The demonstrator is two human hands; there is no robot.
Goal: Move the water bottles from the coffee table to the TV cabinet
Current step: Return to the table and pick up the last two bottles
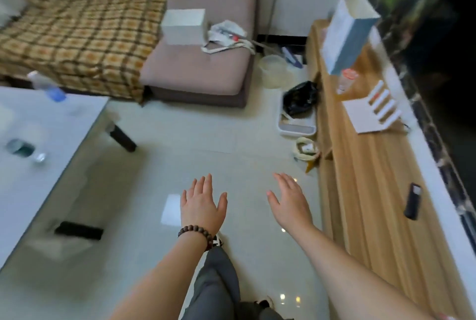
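A clear water bottle (45, 87) with a blue label stands at the far edge of the white glass-edged coffee table (64, 123) on the left. The wooden TV cabinet (373, 178) runs along the right wall. On it stands a bottle with a pink cap (346, 82). My left hand (202, 203), with a bead bracelet on its wrist, and my right hand (291, 198) hover palm-down over the tiled floor between table and cabinet. Both hands have fingers spread and hold nothing.
On the cabinet are a blue-and-white paper bag (347, 33), a white router (371, 116) and a black remote (413, 201). A brown sofa seat (201, 62) holds a white box. A black bag in a tray (298, 111) and a bucket (274, 69) sit on the floor.
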